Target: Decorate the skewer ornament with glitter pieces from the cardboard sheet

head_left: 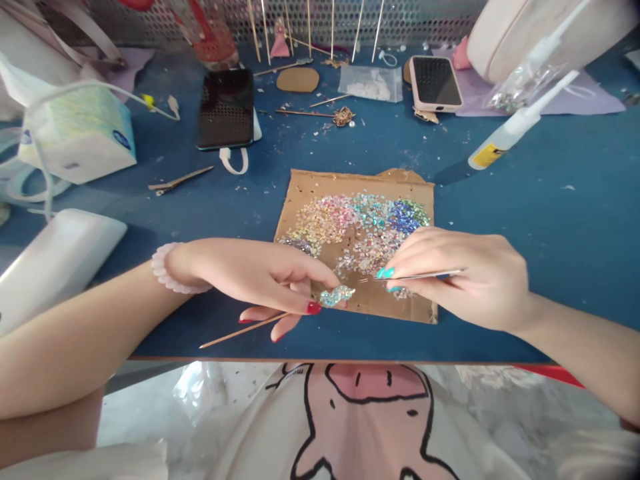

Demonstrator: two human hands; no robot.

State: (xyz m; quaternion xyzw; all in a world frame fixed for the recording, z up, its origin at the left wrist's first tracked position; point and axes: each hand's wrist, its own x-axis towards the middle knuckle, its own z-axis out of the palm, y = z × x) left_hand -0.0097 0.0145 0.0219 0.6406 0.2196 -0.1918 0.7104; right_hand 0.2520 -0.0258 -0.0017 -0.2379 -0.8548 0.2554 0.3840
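My left hand [270,277] pinches a small ornament [336,295] covered in glittering turquoise and pale stones. A thin wooden stick [240,334] passes under that hand's fingers; whether it joins the ornament is hidden. My right hand [460,277] grips a pair of metal tweezers [425,275], with the tips pointing left, a little to the right of the ornament. Beneath both hands lies a piece of cardboard [325,182] strewn with small rhinestones [320,223] in yellow, pink, turquoise, blue, green and clear patches. I cannot make out a stone between the tweezer tips.
Behind the cardboard are a black phone [226,108], a pink-cased phone [436,83], a small plastic bag [371,83] and a hairpin [343,117]. A glue bottle [505,139] stands at right. A metal clip [180,180], tissue pack [77,133] and white power bank [60,267] lie left.
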